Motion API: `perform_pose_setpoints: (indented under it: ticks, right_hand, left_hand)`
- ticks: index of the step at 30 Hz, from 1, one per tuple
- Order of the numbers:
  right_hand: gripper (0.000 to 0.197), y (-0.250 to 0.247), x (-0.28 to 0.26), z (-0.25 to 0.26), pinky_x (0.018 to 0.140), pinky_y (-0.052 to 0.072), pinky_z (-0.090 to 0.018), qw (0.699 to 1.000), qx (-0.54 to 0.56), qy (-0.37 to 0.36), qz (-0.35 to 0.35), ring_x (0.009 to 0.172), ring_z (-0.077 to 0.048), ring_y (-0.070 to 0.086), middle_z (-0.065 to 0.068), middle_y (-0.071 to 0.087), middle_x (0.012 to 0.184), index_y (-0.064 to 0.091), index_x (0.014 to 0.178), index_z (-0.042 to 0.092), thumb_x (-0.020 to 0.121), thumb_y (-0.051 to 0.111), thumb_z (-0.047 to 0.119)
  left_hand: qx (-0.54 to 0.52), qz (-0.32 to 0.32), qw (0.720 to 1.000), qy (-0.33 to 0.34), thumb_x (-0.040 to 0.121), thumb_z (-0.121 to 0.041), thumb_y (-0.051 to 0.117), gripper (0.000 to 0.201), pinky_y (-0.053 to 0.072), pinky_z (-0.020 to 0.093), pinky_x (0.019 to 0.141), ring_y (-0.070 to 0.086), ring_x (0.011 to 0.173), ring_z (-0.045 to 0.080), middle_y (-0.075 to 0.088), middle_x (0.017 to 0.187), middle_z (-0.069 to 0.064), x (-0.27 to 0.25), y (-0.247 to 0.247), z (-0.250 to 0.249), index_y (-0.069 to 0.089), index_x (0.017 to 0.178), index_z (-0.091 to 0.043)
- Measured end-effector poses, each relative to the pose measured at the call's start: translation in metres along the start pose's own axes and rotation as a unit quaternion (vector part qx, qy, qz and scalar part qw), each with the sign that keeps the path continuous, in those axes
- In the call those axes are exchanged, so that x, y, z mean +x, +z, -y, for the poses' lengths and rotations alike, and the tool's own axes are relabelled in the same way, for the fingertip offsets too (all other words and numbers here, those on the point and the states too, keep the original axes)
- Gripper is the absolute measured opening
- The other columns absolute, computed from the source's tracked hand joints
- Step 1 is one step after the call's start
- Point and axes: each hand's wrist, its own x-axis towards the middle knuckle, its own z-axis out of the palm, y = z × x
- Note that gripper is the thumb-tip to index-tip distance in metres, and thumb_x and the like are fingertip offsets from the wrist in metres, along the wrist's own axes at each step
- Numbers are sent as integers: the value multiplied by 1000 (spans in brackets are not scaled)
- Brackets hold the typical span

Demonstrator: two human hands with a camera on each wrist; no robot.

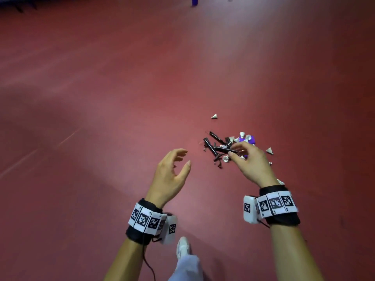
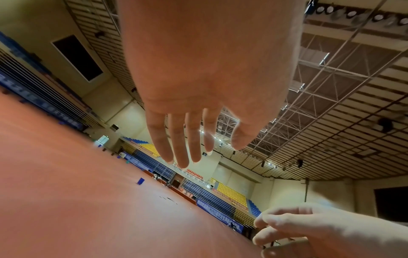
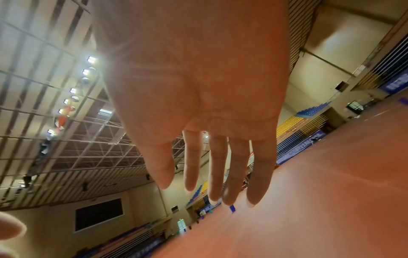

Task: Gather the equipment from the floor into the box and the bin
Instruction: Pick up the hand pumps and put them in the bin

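On the red floor (image 1: 121,98) lies a pile of black stick-like pieces (image 1: 216,146) mixed with white shuttlecocks (image 1: 225,158) and a purple item (image 1: 249,139). One shuttlecock (image 1: 214,116) sits apart beyond the pile, another (image 1: 269,151) to its right. My right hand (image 1: 233,150) hovers over the pile's near side, fingers loosely spread and empty; its bare palm (image 3: 198,96) fills the right wrist view. My left hand (image 1: 184,158) hangs open and empty just left of the pile, its fingers (image 2: 183,148) straight.
A blue bin (image 1: 194,1) stands far off at the top edge, and shows small in the left wrist view (image 2: 140,181). My white shoe (image 1: 183,247) is on the floor between my arms. Spectator stands (image 2: 232,192) line the hall's far wall.
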Motion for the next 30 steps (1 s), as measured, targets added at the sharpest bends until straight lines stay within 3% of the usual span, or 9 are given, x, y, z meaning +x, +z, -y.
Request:
perform_pose_setpoints:
  ticks: [4,10,14,17,21,26,30]
  right_hand:
    - [13,11,53,-21,82,47,-14,1000,-13,21,-6,93,-4,66,9,74,101,72,104,23,92,76,22]
    - [12,34,160,-18,87,51,-24,997,-3,28,-74,102,-5,68,15,73,106,72,104,27,93,75,26]
    - [14,50,209,-11,87,44,-14,993,-10,46,-106,102,6,63,19,70,105,72,107,28,93,75,25]
    - [17,54,238,-13,90,44,-17,993,-29,61,-96,101,5,61,22,67,104,70,109,31,93,75,28]
    - [19,48,274,-30,86,41,-11,991,-45,97,-82,102,6,61,17,68,107,69,109,34,92,75,30]
    - [23,31,340,-72,95,53,-36,984,-68,165,-27,106,-8,64,16,68,112,64,110,42,89,72,47]
    - [24,16,416,-101,98,52,-36,982,-55,180,-27,106,-10,64,11,69,116,66,112,37,90,75,41]
  left_hand:
    - [-2,34,999,17,99,-33,64,32,54,28,96,61,113,0,64,123,-14,70,17,36,61,130,-23]
    - [11,90,994,56,100,-36,62,35,54,29,97,60,114,-1,63,126,-14,201,18,92,59,132,-23]
    - [23,135,987,82,100,-39,60,38,53,28,99,59,114,1,63,127,-12,285,18,119,59,133,-21]
    - [28,170,980,95,100,-37,60,37,53,29,101,59,115,1,62,128,-12,337,33,135,58,134,-22]
    - [34,197,974,109,100,-37,61,37,52,32,103,58,115,1,62,129,-13,391,61,153,57,135,-24]
    - [47,224,967,113,100,-42,59,42,51,31,103,57,118,3,62,134,-10,470,100,164,55,138,-24]
    - [75,224,963,133,101,-40,59,42,51,32,104,57,121,4,61,137,-10,548,127,165,54,140,-23]
